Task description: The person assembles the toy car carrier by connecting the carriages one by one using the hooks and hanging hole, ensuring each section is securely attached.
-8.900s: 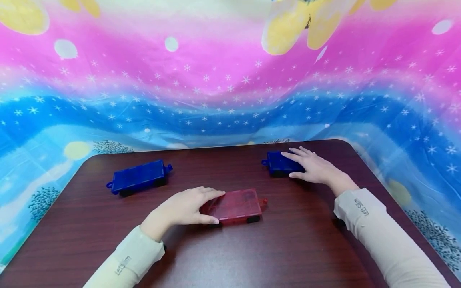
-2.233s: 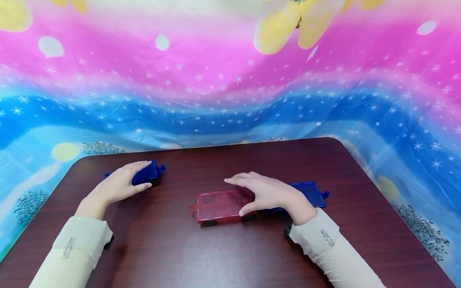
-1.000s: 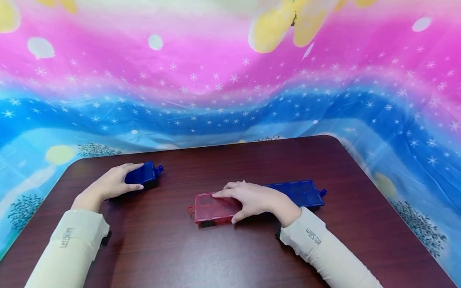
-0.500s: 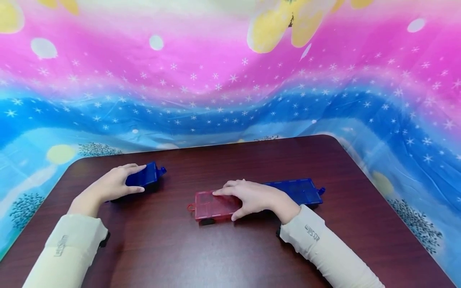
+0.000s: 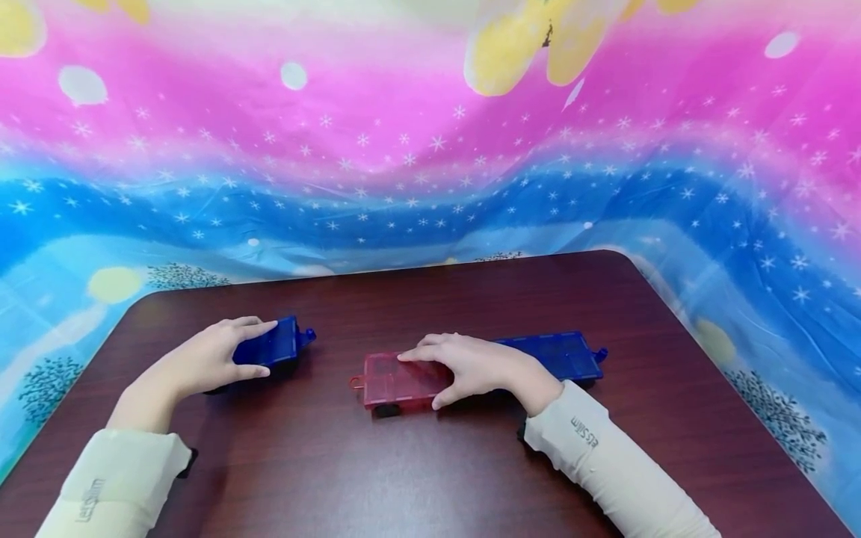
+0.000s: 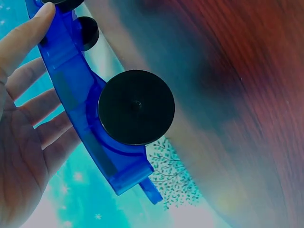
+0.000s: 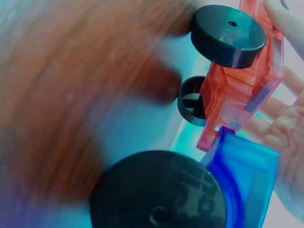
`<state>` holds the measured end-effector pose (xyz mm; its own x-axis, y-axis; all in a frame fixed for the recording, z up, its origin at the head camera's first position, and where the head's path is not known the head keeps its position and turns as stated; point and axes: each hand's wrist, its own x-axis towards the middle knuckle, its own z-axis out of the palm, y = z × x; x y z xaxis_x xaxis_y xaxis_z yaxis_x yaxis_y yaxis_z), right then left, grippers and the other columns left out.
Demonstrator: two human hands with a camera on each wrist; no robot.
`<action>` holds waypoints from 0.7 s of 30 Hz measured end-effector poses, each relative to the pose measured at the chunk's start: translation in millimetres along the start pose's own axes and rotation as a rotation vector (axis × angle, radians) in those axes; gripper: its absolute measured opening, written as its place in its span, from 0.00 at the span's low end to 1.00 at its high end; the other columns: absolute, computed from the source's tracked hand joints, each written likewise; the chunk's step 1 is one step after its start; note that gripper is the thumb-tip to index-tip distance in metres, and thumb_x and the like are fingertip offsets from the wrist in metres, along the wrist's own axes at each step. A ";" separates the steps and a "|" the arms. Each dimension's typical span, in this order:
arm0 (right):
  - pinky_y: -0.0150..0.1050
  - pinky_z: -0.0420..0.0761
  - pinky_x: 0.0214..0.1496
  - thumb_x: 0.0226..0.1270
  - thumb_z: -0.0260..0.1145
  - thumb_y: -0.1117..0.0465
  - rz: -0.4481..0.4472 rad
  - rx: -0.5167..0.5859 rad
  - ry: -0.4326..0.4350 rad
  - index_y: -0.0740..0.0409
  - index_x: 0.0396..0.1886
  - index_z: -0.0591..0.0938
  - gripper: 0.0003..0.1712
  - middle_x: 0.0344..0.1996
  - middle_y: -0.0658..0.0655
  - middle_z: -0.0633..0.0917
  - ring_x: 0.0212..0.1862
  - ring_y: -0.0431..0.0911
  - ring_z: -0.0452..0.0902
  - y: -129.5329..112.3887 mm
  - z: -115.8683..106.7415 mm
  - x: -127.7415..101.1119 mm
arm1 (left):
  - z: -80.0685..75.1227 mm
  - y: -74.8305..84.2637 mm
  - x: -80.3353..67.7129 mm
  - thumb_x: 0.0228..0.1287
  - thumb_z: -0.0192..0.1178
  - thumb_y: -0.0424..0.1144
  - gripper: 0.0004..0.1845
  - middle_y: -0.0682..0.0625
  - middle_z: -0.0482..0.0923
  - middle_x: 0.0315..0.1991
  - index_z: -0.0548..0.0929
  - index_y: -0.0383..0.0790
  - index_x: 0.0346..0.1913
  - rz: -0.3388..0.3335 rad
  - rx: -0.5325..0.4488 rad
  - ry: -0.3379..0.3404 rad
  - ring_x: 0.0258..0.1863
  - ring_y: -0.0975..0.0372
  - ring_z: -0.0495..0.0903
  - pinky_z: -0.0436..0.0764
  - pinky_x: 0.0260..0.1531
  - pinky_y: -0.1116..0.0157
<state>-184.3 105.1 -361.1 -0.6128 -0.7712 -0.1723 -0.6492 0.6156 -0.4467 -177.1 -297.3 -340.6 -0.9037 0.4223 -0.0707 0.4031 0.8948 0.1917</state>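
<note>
My left hand [image 5: 208, 360] grips a translucent blue toy wagon [image 5: 281, 342] at the table's left, thumb on the near side and fingers over the far side. Black wheels and a hook on the end show in the left wrist view, where the blue wagon [image 6: 71, 80] fills the left. At the middle, my right hand [image 5: 479, 366] holds a translucent red toy wagon [image 5: 390, 379], its red loop pointing left. A second blue wagon [image 5: 561, 355] stands behind it, partly hidden by the hand. In the right wrist view their ends meet at the coupling [image 7: 223, 134] and look joined.
A dark wood-grain table [image 5: 377, 478] with rounded corners carries the wagons. A gap of tabletop lies between the left blue wagon's hook and the red loop. Behind hangs a pink and blue patterned cloth [image 5: 403, 149].
Earlier my left hand was on the red wagon and my right on a blue one. Since then the right blue wagon came up to the red; just now the left blue wagon shifted slightly nearer me.
</note>
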 end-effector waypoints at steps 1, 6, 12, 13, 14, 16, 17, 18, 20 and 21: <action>0.49 0.76 0.65 0.57 0.76 0.50 -0.001 0.004 0.002 0.38 0.74 0.67 0.45 0.67 0.49 0.73 0.65 0.45 0.70 -0.1 -0.1 -0.1 | 0.1 2.2 -1.4 0.57 0.72 0.50 0.40 0.28 0.71 0.65 0.72 0.36 0.70 0.002 0.000 0.001 0.62 0.32 0.71 0.75 0.56 0.37; 0.47 0.77 0.64 0.58 0.76 0.49 -0.005 0.013 0.007 0.39 0.74 0.67 0.45 0.66 0.49 0.73 0.63 0.44 0.71 -0.1 -0.6 -0.1 | 2.1 11.3 -7.4 0.56 0.72 0.50 0.41 0.29 0.70 0.66 0.72 0.38 0.70 0.001 -0.004 0.005 0.63 0.33 0.70 0.76 0.55 0.38; 0.46 0.77 0.64 0.58 0.76 0.49 -0.011 0.033 0.014 0.38 0.74 0.67 0.45 0.66 0.48 0.74 0.63 0.44 0.72 1.5 0.0 -0.8 | 2.4 21.0 -10.0 0.55 0.73 0.50 0.41 0.30 0.71 0.65 0.72 0.39 0.70 0.016 0.013 0.004 0.62 0.34 0.71 0.78 0.54 0.39; 0.46 0.77 0.64 0.58 0.76 0.49 -0.013 0.037 0.016 0.39 0.74 0.67 0.45 0.66 0.48 0.74 0.63 0.44 0.72 1.7 0.0 -0.9 | 2.2 22.8 -10.2 0.55 0.73 0.50 0.41 0.30 0.72 0.65 0.73 0.39 0.70 0.018 0.015 0.002 0.62 0.34 0.71 0.78 0.53 0.39; 0.46 0.77 0.64 0.58 0.76 0.49 -0.013 0.042 0.016 0.39 0.74 0.67 0.45 0.66 0.48 0.74 0.63 0.44 0.72 2.0 -0.1 -1.0 | 2.2 24.4 -10.4 0.55 0.73 0.51 0.41 0.31 0.72 0.64 0.73 0.39 0.70 0.021 0.017 0.000 0.62 0.34 0.72 0.78 0.53 0.40; 0.47 0.77 0.64 0.58 0.76 0.50 -0.011 0.051 0.015 0.39 0.74 0.67 0.45 0.66 0.48 0.74 0.63 0.44 0.72 2.3 -0.4 -1.1 | 2.6 27.1 -10.7 0.54 0.73 0.51 0.40 0.31 0.73 0.64 0.74 0.39 0.69 0.029 0.018 -0.003 0.61 0.35 0.72 0.78 0.53 0.40; 0.47 0.76 0.64 0.58 0.76 0.50 -0.010 0.053 0.015 0.38 0.74 0.67 0.45 0.66 0.48 0.74 0.63 0.44 0.72 2.6 -0.6 -1.2 | 3.0 28.2 -10.9 0.54 0.74 0.51 0.40 0.31 0.73 0.63 0.74 0.39 0.69 0.034 0.019 -0.002 0.61 0.35 0.73 0.79 0.53 0.40; 0.46 0.76 0.64 0.58 0.76 0.50 -0.010 0.054 0.015 0.38 0.74 0.67 0.45 0.66 0.48 0.74 0.63 0.44 0.72 2.8 -0.8 -1.3 | 3.5 29.2 -11.1 0.54 0.74 0.51 0.40 0.32 0.73 0.63 0.74 0.39 0.69 0.039 0.018 -0.002 0.61 0.35 0.73 0.79 0.53 0.41; 0.46 0.77 0.64 0.58 0.76 0.50 -0.012 0.058 0.015 0.38 0.74 0.67 0.45 0.66 0.48 0.74 0.62 0.44 0.72 3.4 -1.0 -1.1 | 4.4 31.0 -11.5 0.54 0.74 0.51 0.40 0.32 0.74 0.63 0.75 0.39 0.68 0.047 0.017 0.000 0.61 0.36 0.74 0.78 0.54 0.41; 0.46 0.77 0.64 0.58 0.76 0.50 -0.013 0.057 0.016 0.38 0.75 0.67 0.45 0.66 0.48 0.74 0.62 0.44 0.72 3.9 -1.1 -0.9 | 4.9 32.0 -11.8 0.53 0.74 0.51 0.40 0.32 0.74 0.63 0.75 0.39 0.68 0.048 0.017 0.000 0.61 0.36 0.74 0.78 0.54 0.41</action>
<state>-186.7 108.4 -361.7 -0.6118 -0.7763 -0.1520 -0.6311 0.5949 -0.4979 -152.9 -272.9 -338.4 -0.8831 0.4651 -0.0618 0.4488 0.8757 0.1781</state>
